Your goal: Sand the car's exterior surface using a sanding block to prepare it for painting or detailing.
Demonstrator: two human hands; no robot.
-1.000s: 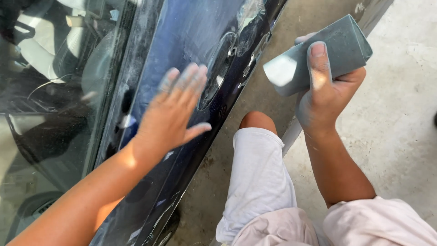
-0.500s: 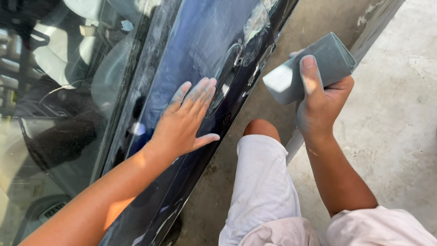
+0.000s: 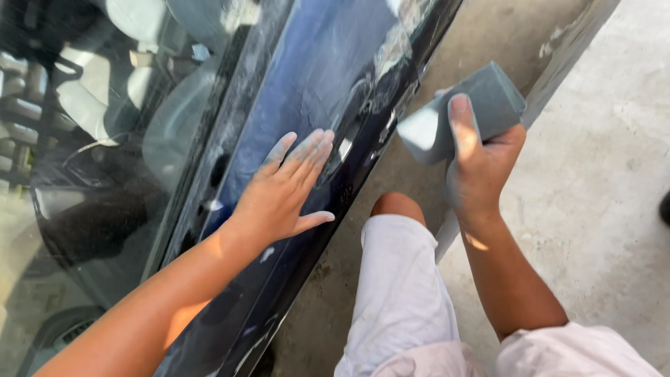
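Concrete floor (image 3: 600,195) below: left hand (image 3: 283,192) lies flat, fingers spread, on the dark blue car door (image 3: 307,91); right hand (image 3: 481,164), just right of it, grips a grey sanding block (image 3: 488,98).

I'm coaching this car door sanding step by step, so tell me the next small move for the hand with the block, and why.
Probably bring the grey sanding block in the right hand down onto the dark blue door panel beside the left hand. The block is held off the door, while the left palm lies flat on the dusty, dulled patch near the door handle, as if feeling the surface.
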